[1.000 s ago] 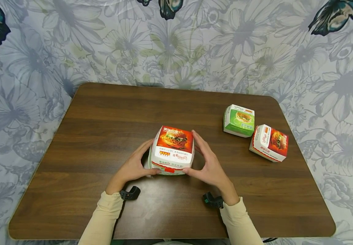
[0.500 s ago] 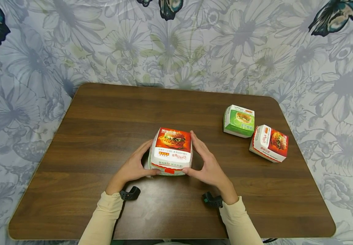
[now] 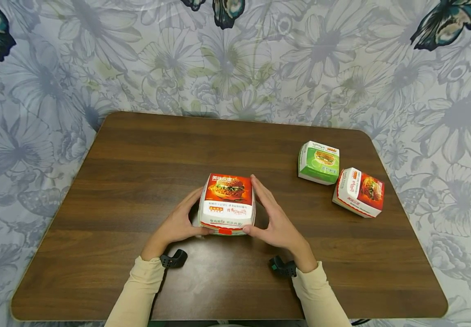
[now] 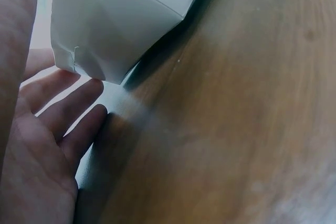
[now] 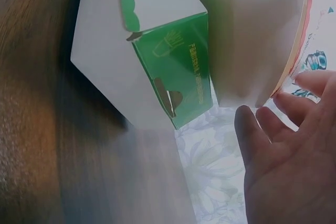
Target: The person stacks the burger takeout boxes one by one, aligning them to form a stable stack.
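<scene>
A red and white burger box [image 3: 228,202] stands near the table's middle. My left hand [image 3: 175,223] holds its left side and my right hand [image 3: 278,223] its right side, thumbs at the front edge. In the right wrist view, a green and white box [image 5: 181,66] sits beneath the red-edged box [image 5: 257,40], whose side my right hand's fingertips [image 5: 283,100] touch. The left wrist view has a pale box [image 4: 110,24] with my left hand's fingers [image 4: 73,106] at its edge. The lower box is mostly hidden from above.
A green and white burger box [image 3: 320,162] and another red and white one [image 3: 359,191] sit close together on the right of the brown wooden table [image 3: 137,150]. Flowered cloth [image 3: 227,59] lies beyond the table's far edge.
The upper red and white box has shifted slightly left and toward me, and my right hand has moved slightly left with it. My left hand has stayed nearly still.
</scene>
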Demonstrator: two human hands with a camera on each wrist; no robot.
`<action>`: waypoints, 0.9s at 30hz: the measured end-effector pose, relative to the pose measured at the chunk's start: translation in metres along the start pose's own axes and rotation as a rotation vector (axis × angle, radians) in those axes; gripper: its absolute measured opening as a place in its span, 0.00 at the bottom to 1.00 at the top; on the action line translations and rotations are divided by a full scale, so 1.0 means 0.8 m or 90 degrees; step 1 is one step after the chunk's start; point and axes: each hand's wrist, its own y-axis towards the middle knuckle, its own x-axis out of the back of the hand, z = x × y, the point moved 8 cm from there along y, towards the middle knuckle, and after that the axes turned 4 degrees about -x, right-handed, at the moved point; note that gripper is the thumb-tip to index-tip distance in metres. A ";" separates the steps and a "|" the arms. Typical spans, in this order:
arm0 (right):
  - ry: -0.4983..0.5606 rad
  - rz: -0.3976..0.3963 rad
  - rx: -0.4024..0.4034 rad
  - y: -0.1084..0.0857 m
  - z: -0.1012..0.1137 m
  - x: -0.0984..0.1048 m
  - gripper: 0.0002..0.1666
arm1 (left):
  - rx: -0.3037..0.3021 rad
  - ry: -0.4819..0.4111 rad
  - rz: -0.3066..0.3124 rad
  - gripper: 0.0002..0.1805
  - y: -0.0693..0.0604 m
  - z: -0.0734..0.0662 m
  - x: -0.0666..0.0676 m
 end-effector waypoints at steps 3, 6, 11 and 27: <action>0.008 0.002 -0.002 0.000 -0.001 0.000 0.70 | -0.012 -0.008 -0.001 0.63 0.001 0.000 0.000; 0.015 0.004 -0.003 0.000 -0.001 -0.001 0.70 | -0.014 -0.012 0.000 0.63 0.001 0.000 0.000; 0.015 0.004 -0.002 0.000 -0.001 -0.002 0.71 | -0.008 -0.004 0.001 0.64 0.000 0.001 0.000; 0.047 -0.005 -0.011 0.004 0.001 -0.004 0.72 | -0.004 -0.008 0.002 0.62 -0.001 0.000 0.001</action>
